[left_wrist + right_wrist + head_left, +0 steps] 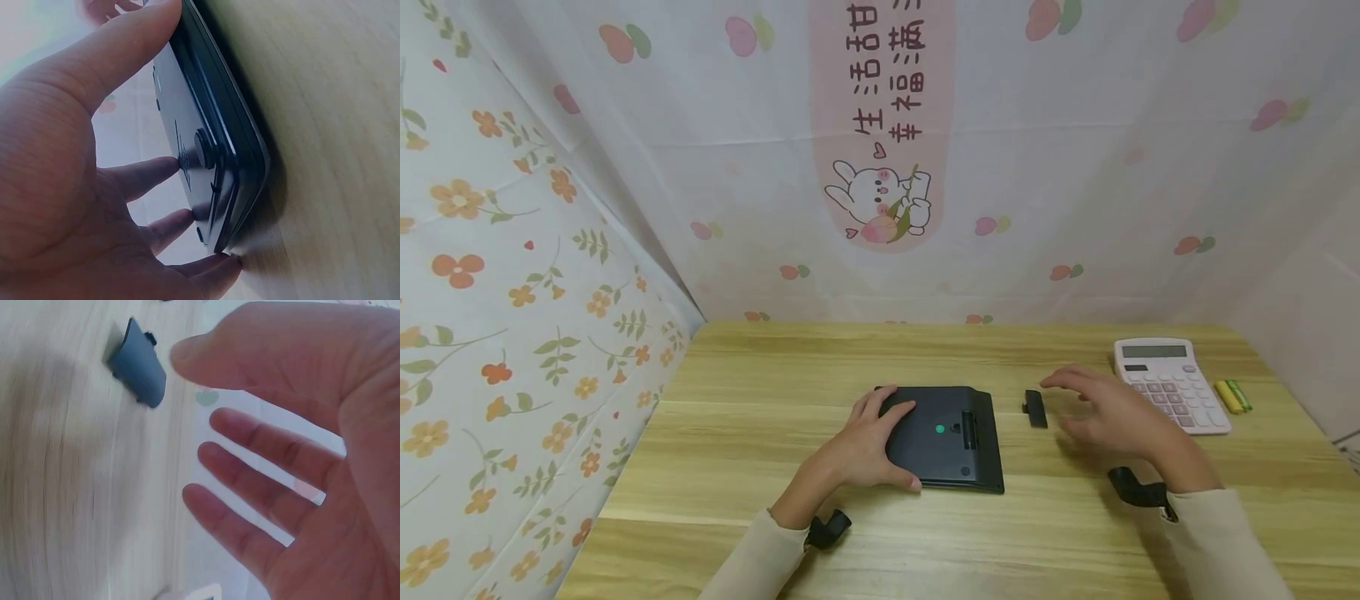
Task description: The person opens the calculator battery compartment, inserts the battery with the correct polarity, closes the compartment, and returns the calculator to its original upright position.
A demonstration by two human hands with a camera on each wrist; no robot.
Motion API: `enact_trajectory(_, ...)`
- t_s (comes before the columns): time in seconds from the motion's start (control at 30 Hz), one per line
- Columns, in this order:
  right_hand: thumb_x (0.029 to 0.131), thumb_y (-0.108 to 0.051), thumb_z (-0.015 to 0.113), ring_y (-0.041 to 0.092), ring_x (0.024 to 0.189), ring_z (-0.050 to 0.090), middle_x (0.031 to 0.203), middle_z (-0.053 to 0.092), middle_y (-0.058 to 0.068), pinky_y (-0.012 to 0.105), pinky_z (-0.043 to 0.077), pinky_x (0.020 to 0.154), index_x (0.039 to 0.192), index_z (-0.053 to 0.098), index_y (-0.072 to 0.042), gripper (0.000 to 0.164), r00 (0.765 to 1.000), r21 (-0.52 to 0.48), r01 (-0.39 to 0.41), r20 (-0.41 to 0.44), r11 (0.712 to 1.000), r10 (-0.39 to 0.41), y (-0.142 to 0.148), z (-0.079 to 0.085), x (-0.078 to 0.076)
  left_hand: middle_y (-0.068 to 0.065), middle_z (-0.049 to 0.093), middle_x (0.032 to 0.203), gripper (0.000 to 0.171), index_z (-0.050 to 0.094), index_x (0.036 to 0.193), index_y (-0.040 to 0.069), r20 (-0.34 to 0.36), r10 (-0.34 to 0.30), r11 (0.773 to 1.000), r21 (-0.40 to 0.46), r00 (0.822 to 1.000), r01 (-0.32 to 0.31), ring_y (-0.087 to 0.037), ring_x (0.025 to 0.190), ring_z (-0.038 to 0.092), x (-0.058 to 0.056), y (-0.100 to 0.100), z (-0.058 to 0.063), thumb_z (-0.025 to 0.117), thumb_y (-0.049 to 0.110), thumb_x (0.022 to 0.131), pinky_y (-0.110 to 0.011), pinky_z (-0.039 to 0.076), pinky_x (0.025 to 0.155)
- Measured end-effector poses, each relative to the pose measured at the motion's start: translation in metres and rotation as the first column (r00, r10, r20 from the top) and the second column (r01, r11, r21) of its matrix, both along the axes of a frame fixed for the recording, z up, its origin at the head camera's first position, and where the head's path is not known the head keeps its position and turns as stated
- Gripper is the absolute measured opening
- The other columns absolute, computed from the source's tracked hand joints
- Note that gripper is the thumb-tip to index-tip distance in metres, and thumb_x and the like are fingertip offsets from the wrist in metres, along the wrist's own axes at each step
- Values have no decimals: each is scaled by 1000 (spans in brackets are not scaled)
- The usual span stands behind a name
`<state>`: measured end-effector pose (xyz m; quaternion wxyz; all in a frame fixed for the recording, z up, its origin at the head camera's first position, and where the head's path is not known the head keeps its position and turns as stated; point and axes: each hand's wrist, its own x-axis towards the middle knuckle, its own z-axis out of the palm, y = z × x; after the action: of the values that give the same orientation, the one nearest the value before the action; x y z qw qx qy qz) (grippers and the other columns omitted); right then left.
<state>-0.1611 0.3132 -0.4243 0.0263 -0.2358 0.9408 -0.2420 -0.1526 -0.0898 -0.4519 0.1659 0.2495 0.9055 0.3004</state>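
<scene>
A black calculator lies back side up on the table, its battery compartment uncovered near the right edge. My left hand spans its left part and holds it, thumb along the near edge and fingers over the back and far edge. In the left wrist view the calculator shows its side and a round foot. The small black battery cover lies right of the calculator. Just beside that cover hovers my right hand, fingers parted and holding nothing. In the right wrist view the cover sits just off the thumb tip.
A pink calculator lies face up behind my right hand. Right of it are yellow-green batteries, side by side. A printed cloth hangs along the table's back edge, and a floral one on the left.
</scene>
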Motion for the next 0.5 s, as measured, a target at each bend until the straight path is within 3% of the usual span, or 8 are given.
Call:
enact_trajectory(0.23, 93, -5, 85, 41, 107, 73, 141, 66, 25, 57, 61, 85, 136, 72, -4, 45, 997, 46, 11, -75, 999, -7, 24, 3, 4, -15, 15, 181, 110, 44, 169, 15, 7, 1, 1000, 4, 1000, -1, -45, 165, 12, 0, 0, 0, 99, 46, 79, -70, 38, 118)
enact_trajectory(0.5, 87, 0, 87, 25, 88, 73, 123, 74, 12, 35, 61, 70, 127, 75, -5, 42, 972, 60, 34, -236, 998, -19, 67, -2, 5, -14, 15, 181, 110, 44, 169, 14, 8, 2, 1000, 7, 1000, -2, -45, 165, 12, 1, 0, 0, 99, 45, 79, -69, 38, 119)
